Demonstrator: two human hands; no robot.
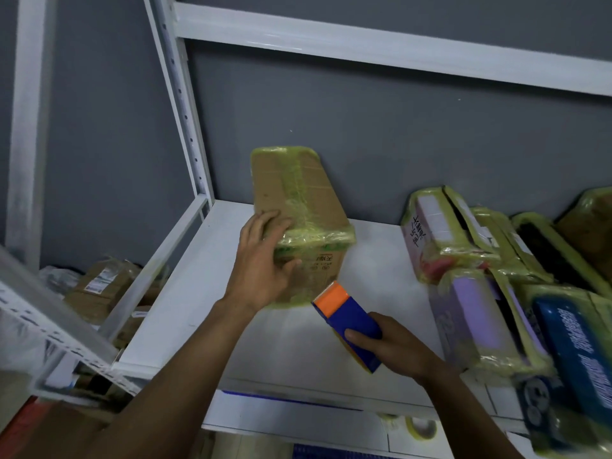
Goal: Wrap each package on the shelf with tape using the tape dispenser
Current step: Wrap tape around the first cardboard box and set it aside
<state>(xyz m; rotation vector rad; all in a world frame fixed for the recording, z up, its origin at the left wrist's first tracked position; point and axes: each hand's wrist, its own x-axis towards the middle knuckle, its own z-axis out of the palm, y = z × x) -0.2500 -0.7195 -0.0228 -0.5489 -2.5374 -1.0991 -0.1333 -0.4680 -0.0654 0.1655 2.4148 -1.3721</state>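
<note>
Head view: we record the brown cardboard box banded in yellow-green tape (298, 200) at centre frame, tilted, long axis running from lower centre up toward the grey wall (397, 127). The left hand (261, 260) grips its near left corner. The right hand (394, 346) clasps the blue-and-orange tape dispenser (347, 309), orange end pointing upper left at the box. Below lies a white metal shelf (281, 352); taped packages (480, 260) crowd the right.
</note>
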